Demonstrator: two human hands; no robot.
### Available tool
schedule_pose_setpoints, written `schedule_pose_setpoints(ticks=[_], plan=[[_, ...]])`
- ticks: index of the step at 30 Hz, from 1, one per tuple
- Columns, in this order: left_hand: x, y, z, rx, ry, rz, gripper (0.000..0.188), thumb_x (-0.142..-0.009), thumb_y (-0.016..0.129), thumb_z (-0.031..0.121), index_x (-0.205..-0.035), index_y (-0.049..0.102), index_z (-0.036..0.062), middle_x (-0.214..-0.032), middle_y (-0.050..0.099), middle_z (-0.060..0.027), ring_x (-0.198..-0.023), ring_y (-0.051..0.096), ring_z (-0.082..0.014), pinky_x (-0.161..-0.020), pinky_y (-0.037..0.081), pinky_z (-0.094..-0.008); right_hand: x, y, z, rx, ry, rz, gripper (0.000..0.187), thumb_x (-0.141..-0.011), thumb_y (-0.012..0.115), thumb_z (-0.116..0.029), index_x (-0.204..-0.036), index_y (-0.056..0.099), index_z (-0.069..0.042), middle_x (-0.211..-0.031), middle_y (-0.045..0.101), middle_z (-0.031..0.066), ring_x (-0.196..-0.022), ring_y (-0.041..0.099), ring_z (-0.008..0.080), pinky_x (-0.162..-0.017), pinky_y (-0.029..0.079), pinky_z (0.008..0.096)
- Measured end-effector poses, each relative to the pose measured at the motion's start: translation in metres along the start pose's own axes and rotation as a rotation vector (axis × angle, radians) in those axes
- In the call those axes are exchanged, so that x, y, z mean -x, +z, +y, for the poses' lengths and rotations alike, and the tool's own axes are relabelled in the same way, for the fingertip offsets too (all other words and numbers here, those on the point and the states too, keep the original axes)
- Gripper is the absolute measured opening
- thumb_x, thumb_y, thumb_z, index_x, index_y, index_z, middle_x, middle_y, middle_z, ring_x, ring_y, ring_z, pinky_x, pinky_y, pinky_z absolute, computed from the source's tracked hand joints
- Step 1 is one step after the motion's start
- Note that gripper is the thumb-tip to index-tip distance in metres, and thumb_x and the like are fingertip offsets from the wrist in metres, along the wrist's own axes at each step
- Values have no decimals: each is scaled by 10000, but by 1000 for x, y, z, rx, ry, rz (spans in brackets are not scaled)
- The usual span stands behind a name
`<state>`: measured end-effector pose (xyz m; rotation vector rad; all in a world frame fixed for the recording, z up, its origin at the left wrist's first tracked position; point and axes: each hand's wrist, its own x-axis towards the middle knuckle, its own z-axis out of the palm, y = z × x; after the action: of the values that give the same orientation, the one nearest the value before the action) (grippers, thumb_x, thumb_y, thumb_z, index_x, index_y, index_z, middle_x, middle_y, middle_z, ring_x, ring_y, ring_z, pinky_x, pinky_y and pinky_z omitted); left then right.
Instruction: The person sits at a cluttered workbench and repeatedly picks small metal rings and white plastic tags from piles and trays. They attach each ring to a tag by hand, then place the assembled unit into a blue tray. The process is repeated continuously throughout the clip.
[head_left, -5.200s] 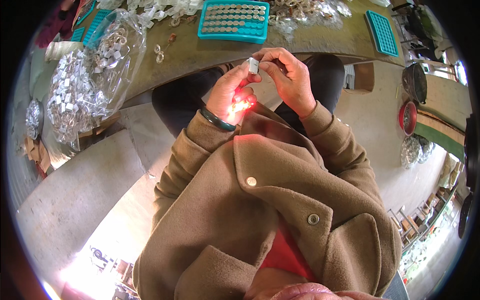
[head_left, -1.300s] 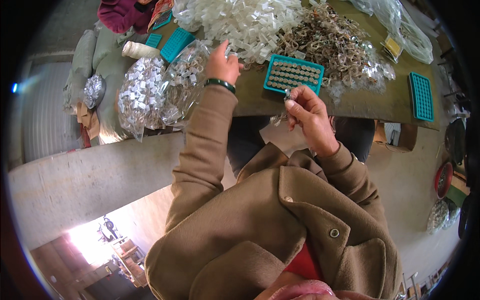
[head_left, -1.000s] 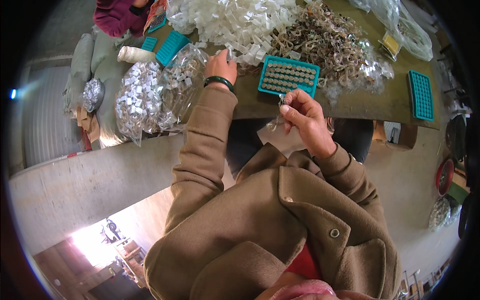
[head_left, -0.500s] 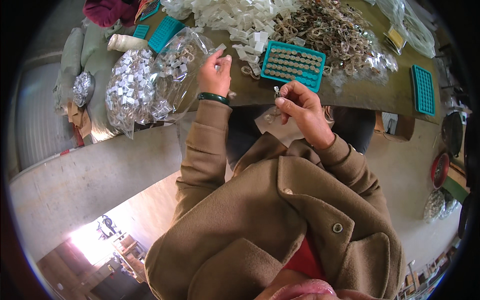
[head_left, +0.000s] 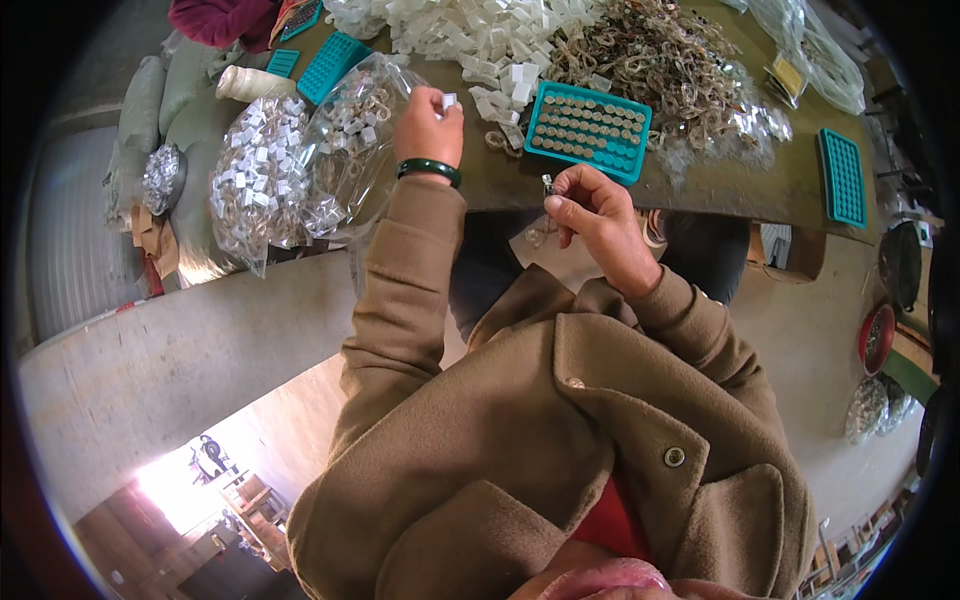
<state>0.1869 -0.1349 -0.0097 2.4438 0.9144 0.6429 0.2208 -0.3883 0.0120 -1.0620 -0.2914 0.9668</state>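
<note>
My left hand [head_left: 430,128], with a dark green bangle at its wrist, is closed on a small white block [head_left: 449,101]. It is beside a clear plastic bag [head_left: 345,150] filled with white blocks on clear loops. My right hand [head_left: 600,215] pinches a small shiny piece [head_left: 547,184] between thumb and fingers; a clear loop seems to hang below it. Just beyond my right hand lies a teal tray [head_left: 588,128] holding rows of round greyish discs, with several bare hollows at its near right.
A heap of white blocks [head_left: 470,40] and a tangle of brownish clear loops [head_left: 650,50] cover the table's far side. Another teal tray [head_left: 843,178] lies at the right edge. A white roll [head_left: 255,84] and a teal tray [head_left: 335,66] sit at far left.
My left hand has turned and moved slightly up, its fingers now more curled, with the white block showing at their tips. My right hand has shifted slightly left with the shiny piece.
</note>
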Motion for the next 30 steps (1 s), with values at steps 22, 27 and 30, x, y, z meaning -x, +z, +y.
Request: schedule_pose_setpoints(ticks=[22,27,30], plan=[[108,-45,76,1127,-439,-449,270,-934,655,230,-1124,652,37,-843,661,1,-688,585,-48,-488,409,-175,-6,18,0,-143,-97,121,72,-892,639,-81,-871,617,-15,-704,596,10,-615,522,68,-569,409,223],[110,-43,65,1170,-455,-491,321,-913,665,133,-1218,616,42,-1040,681,-8,-855,636,-69,-566,459,-174,-6,19,6,-215,-58,129,68,-888,638,-87,-855,621,-31,-697,577,-6,-618,503,72,-588,397,224],[114,-41,61,1204,-418,-461,332,-905,674,126,-1221,611,44,-1053,682,-15,-890,651,-83,-604,488,-181,-5,21,6,-200,-62,123,63,-886,640,-89,-857,618,-38,-710,576,-9,-633,504,70,-598,397,222]])
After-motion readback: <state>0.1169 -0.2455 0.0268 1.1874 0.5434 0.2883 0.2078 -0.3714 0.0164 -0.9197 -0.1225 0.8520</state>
